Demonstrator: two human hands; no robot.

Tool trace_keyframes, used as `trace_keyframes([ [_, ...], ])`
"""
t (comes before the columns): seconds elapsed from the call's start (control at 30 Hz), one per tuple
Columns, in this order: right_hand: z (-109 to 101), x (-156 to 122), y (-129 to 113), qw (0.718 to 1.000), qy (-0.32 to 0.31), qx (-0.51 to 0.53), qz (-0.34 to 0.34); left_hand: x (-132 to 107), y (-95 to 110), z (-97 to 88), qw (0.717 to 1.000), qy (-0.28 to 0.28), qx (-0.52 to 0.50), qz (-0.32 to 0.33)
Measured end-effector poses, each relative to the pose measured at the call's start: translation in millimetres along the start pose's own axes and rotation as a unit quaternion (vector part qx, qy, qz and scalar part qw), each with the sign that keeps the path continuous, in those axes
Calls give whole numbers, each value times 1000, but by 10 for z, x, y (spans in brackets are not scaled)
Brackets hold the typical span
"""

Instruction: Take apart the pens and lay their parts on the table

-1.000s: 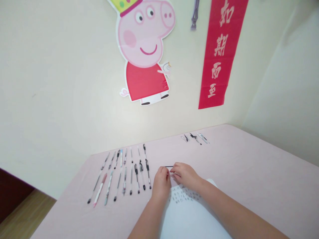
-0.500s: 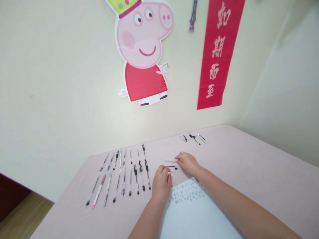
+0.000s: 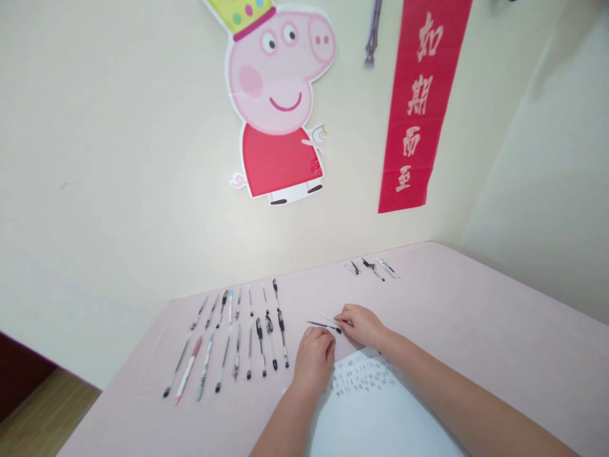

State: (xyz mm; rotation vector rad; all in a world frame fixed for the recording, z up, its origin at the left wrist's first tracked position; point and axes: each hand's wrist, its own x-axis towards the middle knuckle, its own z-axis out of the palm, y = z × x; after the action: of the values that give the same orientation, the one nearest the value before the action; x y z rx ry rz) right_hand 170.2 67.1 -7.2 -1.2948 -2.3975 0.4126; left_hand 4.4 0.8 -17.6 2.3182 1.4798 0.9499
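Note:
My left hand (image 3: 313,357) is closed, its fingers curled down at the table near the paper's top edge. A small pale piece peeks out by its fingertips, too faint to name. My right hand (image 3: 362,325) pinches the end of a thin, clear pen tube (image 3: 326,317), which points away to the left. Between the hands lies a dark pen refill (image 3: 321,325), with a small black piece (image 3: 338,330) at its right end, close to the right fingertips. Below the hands is a sheet of white paper (image 3: 375,419) with rows of handwriting across its top.
Two rows of pens and refills (image 3: 236,355) lie on the pink tabletop (image 3: 476,330) to the left. Several pen parts (image 3: 373,270) sit near the back edge. On the wall hang a pig cutout (image 3: 280,158) and a red banner (image 3: 413,139).
My right hand has come down closer to my left, bringing the clear tube beside the dark refill; the tube now tilts. My left hand has shifted slightly right. The view has tipped slightly.

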Motion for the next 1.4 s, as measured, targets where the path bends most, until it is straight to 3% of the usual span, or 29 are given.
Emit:
trace_keyframes([
  [0.2,-7,-43,-84,1000,-13,20,-17,-2,-15,17,1000,9,-18,-3],
  [0.33,-18,-100,-154,998,-10,-49,-28,1,-18,13,999,17,-25,-26],
  [0.53,41,-116,-289,987,-54,-138,-56,11,-75,12,991,78,-17,-111],
  [0.7,119,-25,-294,982,-58,-163,-81,10,-105,29,990,80,-20,-118],
  [0.97,124,239,-101,981,-47,-186,7,3,-116,43,993,41,-8,-113],
  [1.4,38,889,460,969,-29,-209,127,8,-81,18,994,22,-3,-108],
])
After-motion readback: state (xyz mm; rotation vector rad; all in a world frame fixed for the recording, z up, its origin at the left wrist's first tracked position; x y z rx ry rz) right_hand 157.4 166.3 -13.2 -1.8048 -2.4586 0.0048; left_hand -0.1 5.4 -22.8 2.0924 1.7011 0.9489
